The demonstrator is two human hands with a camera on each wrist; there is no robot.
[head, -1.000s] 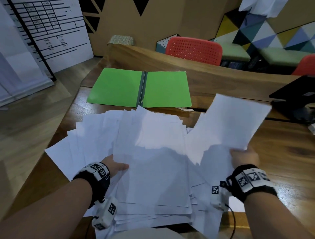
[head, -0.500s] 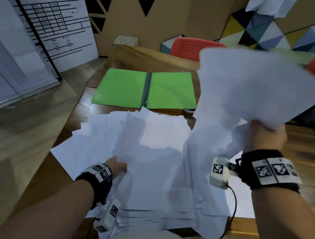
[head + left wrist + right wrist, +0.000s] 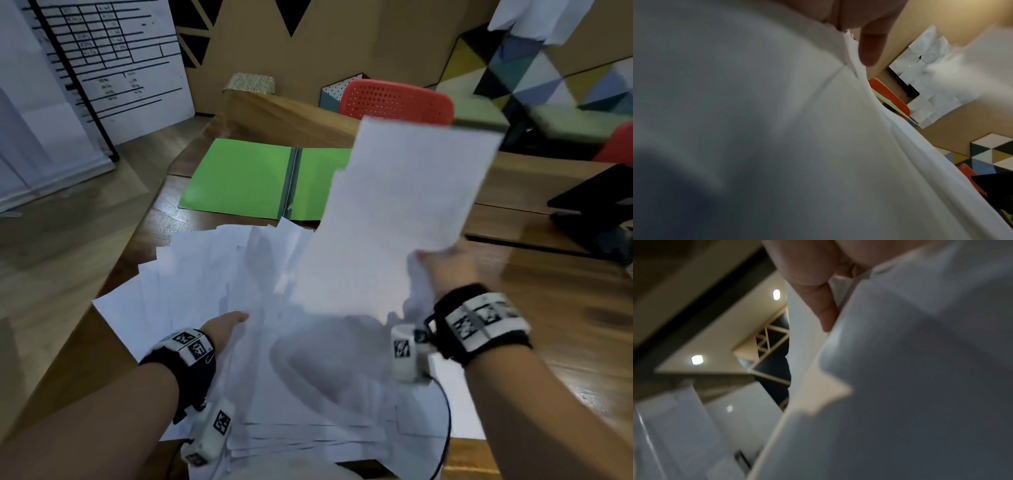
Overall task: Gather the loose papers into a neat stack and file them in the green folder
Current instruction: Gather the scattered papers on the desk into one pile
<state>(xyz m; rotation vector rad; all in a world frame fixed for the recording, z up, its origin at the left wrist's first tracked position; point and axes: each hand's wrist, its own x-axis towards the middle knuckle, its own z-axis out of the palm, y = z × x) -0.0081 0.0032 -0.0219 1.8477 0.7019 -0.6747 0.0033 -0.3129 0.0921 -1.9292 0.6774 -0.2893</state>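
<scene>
The green folder (image 3: pixel 246 181) lies open on the wooden table (image 3: pixel 561 315), at its far side. Several loose white papers (image 3: pixel 205 284) are spread in a fan in front of me. My right hand (image 3: pixel 445 263) grips a bundle of white sheets (image 3: pixel 404 212) by its lower right corner and holds it raised over the spread, covering the folder's right half. In the right wrist view my fingers (image 3: pixel 818 293) pinch those sheets (image 3: pixel 920 386). My left hand (image 3: pixel 227 325) lies at the left edge of the near papers; in the left wrist view a finger (image 3: pixel 871 47) rests against the paper edges (image 3: pixel 777 129).
A red chair (image 3: pixel 394 99) stands behind the table, and another red chair (image 3: pixel 616 144) at the far right. A black object (image 3: pixel 596 202) lies on the table's right side. A whiteboard (image 3: pixel 102 61) leans on the left. The table edge runs along the left.
My right hand lifted its sheets off the table, swung them up, and has since brought them leftward and lower over the pile. My left hand has stayed at the pile's left edge.
</scene>
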